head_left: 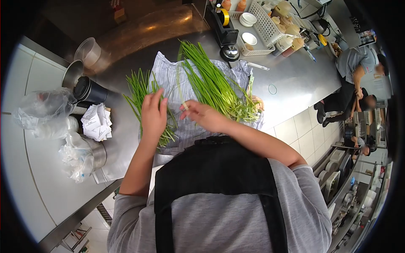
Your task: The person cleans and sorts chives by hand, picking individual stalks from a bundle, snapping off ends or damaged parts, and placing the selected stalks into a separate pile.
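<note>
A large bunch of long green stalks (209,78) lies on a striped cloth (166,74), its pale, leafy ends toward the lower right. At the cloth's left edge rests a smaller pile of green stalks (139,90). Over this smaller pile is my left hand (154,111), fingers apart, with nothing visible in it. My right hand (200,114) is pinched on the pale end of a thin green stalk (180,86), beside the large bunch; the stalk's upper part is faint and blurred.
Left on the steel counter (287,80) are a black cup (90,90), crumpled papers (97,122) and plastic bags (44,111). A tape dispenser (221,27), a bell (230,52) and a white basket (263,21) stand at the back. Several people (352,63) are at far right.
</note>
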{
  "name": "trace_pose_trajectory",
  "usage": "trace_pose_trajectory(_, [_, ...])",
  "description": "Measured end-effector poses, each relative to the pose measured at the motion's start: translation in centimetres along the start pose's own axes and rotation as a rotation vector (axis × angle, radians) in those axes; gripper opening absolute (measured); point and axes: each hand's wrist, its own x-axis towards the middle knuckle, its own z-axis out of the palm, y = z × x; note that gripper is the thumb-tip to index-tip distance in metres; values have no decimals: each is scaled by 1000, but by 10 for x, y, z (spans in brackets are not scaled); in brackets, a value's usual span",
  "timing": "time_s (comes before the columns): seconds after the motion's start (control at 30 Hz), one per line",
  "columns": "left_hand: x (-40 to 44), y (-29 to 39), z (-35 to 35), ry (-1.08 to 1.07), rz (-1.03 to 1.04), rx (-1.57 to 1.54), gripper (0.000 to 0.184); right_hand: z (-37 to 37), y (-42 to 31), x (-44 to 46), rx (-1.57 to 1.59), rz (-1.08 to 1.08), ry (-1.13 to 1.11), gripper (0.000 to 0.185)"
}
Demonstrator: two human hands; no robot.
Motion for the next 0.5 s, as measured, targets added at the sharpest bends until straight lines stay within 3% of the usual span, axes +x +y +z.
trace_pose_trajectory(0.07, [-6, 13, -6, 70, -6, -123, 40, 12, 1, 2, -142, 48, -63, 31])
trace_pose_trajectory(0.13, [-10, 15, -11, 144, -16, -247, 44, 19, 7, 1, -545, -57, -201, 39])
trace_pose_trajectory(0.2, [-14, 7, -14, -152, 121, 314, 51, 14, 14, -2, -527, -111, -205, 40])
trace_pose_trajectory(0.3, [-22, -17, -13, -259, 128, 531, 52, -18, 16, -6, -696, -72, 94, 27])
trace_pose_trajectory(0.4, [-24, -21, -13, -199, 139, 494, 53, -59, 28, -22, -1050, -10, 454, 17])
trace_pose_trajectory(0.5, [-16, 3, -14, -114, 214, 432, 48, -76, 42, -38, -1249, 79, 470, 14])
